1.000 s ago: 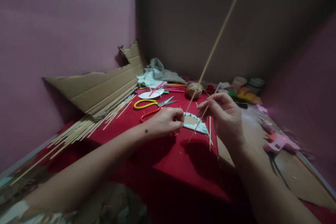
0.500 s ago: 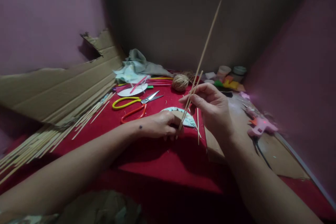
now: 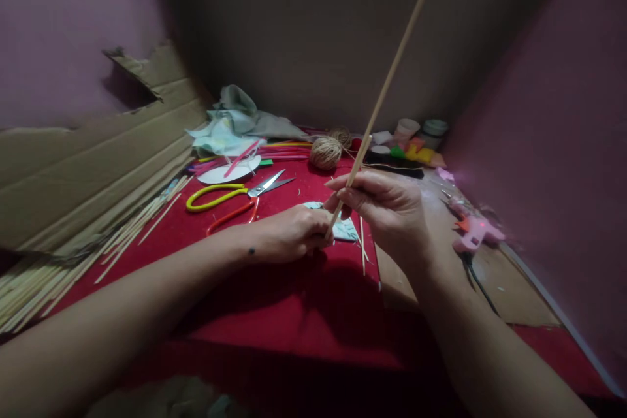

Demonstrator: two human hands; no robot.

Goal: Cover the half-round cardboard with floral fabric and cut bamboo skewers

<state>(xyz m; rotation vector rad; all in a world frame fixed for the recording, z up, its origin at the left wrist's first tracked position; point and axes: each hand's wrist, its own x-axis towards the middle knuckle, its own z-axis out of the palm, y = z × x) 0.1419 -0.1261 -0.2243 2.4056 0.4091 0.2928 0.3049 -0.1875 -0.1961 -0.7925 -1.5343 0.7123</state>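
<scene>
My right hand (image 3: pixel 389 209) pinches a long thin wooden stick (image 3: pixel 389 77) between thumb and fingers. A shorter stick (image 3: pixel 367 142) lies close along it, its top just above my fingers. Both slant up to the right, and the long one runs out of the top of the view. Around their lower ends, the fingers of my left hand (image 3: pixel 296 230) are curled. Just behind that hand lies a pale blue patterned piece (image 3: pixel 347 228) with a curved edge, partly covered. Scissors (image 3: pixel 255 192) with yellow and red handles rest open, left of the hands.
Wooden sticks (image 3: pixel 122 235) lie along the left beside torn cardboard (image 3: pixel 88 176). Twine balls (image 3: pixel 326 153), crumpled cloth (image 3: pixel 228 127) and a white disc (image 3: pixel 230 170) are at the back. A pink glue gun (image 3: pixel 477 233) sits on a cardboard sheet (image 3: pixel 524 294) at right.
The two sticks, crossed at an angle before, now lie nearly in line. My right hand has lowered slightly, closer to my left hand, and the view has shifted a little.
</scene>
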